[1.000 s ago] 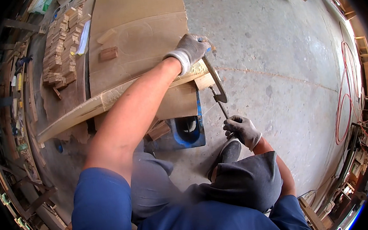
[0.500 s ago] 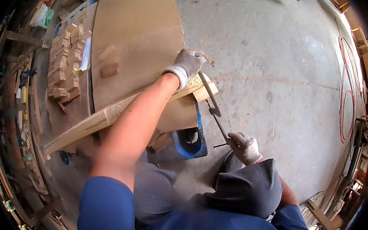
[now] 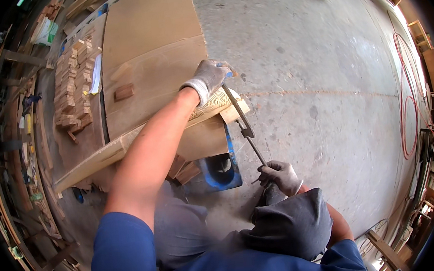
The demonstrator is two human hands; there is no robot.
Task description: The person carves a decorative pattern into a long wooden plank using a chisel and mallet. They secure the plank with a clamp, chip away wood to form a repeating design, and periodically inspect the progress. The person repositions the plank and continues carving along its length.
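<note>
A long pale wooden board [image 3: 94, 158] with a wavy pattern [image 3: 218, 101] near its right end slants across the middle. Against its near side at that end sits a small wood block [image 3: 235, 112]. My left hand [image 3: 211, 76], in a grey-white work glove, closes round the upper end of a dark metal bar clamp [image 3: 236, 106], just past the board's far edge. Lower down, my gloved right hand [image 3: 280, 176] has its fingers wrapped round the handle end of the clamp's screw. A thin crossbar pokes out left of those fingers. The clamp jaw at the board is partly hidden.
Cardboard [image 3: 152, 23] covers a blue pallet [image 3: 222, 173], with a loose wood block [image 3: 124, 91] on top. Several stacked wood pieces [image 3: 75, 85] stand at left beside a folded paper [image 3: 96, 74]. A red hose [image 3: 403, 105] lies on the concrete floor at right.
My right hand has rotated at the clamp's screw, and the crossbar sits at a different angle. The left hand keeps its grip. The whole view has shifted slightly.
</note>
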